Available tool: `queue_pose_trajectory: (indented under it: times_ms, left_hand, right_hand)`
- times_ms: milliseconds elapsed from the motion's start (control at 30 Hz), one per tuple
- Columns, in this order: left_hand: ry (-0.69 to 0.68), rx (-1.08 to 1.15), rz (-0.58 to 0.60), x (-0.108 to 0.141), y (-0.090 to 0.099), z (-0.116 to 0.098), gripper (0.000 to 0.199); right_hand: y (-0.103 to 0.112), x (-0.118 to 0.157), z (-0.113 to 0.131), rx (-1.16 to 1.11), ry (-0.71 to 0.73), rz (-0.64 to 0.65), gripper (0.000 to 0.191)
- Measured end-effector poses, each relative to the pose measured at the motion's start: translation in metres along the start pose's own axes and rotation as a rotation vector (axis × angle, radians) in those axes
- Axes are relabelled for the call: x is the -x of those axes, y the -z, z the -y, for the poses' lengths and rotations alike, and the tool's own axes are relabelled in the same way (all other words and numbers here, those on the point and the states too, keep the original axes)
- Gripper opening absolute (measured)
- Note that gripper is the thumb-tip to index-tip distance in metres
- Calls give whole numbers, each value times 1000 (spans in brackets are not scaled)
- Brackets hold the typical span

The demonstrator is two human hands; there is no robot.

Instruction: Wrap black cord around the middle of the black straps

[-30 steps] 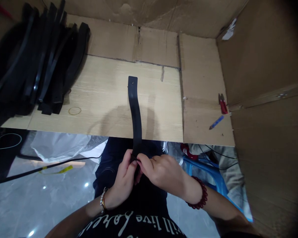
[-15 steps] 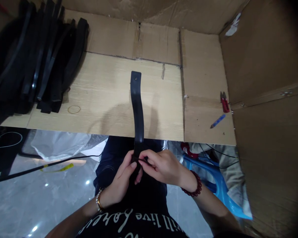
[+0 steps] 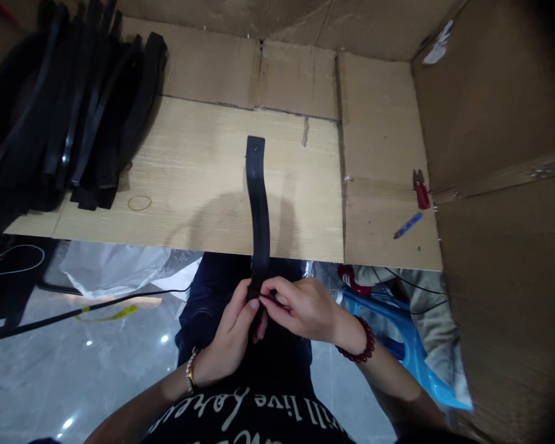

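Black strap (image 3: 258, 209), perhaps rubber, pinched low down between both hands (image 3: 231, 330) (image 3: 305, 309), shirt (image 3: 245, 419) lettered "ill live"

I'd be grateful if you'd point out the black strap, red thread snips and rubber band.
black strap (image 3: 258, 203): head view, middle of its length
red thread snips (image 3: 421, 196): head view, red handle
rubber band (image 3: 139, 210): head view, lower rim

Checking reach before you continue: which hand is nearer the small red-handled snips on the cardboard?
Right hand is nearer, lying below and left of the small red-handled snips in view. The left hand is farther, beyond the right hand, at the black flexible strap.
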State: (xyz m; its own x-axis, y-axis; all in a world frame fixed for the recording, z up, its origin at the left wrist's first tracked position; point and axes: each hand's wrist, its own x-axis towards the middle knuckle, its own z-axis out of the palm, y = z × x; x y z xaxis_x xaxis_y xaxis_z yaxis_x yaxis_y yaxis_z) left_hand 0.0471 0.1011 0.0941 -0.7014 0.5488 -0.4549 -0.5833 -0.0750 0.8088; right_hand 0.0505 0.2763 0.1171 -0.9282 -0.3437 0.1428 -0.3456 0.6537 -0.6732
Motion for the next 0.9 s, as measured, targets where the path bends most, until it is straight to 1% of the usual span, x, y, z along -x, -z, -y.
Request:
queue_pose_trajectory:
  times_ms: [67,133,167,233,333,400,467,533,633,700,800,900]
  left_hand:
    - [-18,-36,7,1,1,-1,28]
    - [-21,-94,5,2,1,-3,31]
    - [-12,-125,-1,2,1,-5,32]
    - [18,-181,-17,1,-2,-7,32]
    - [37,-229,-21,-2,-6,-8,31]
    - [20,-259,-17,-3,-7,-6,30]
    - [-10,-280,-21,-4,-6,-4,27]
    - [-30,-281,-32,-5,-4,-1,24]
    - [-26,-252,-62,-6,-2,2,22]
    - [-15,-212,-80,-7,-2,2,21]
    - [16,-154,-84,-7,-4,1,18]
    - [38,-140,-73,-7,-7,-1,16]
  right_hand:
    - [2,0,2,105,34,-20,24]
    - [6,-1,4,260,83,-30,23]
    - [7,-2,5,330,107,-21,24]
    - [10,-4,4,420,136,35,25]
    - [12,-7,1,453,149,155,22]
    - [11,-8,-1,459,154,189,18]
    - [10,-9,-1,473,162,161,18]
    - [7,-10,0,498,176,97,21]
    - [3,-12,4,557,189,-2,24]
    - [2,-14,6,579,185,-26,25]
    - [1,-13,6,574,195,6,24]
    - [1,-11,3,553,203,91,21]
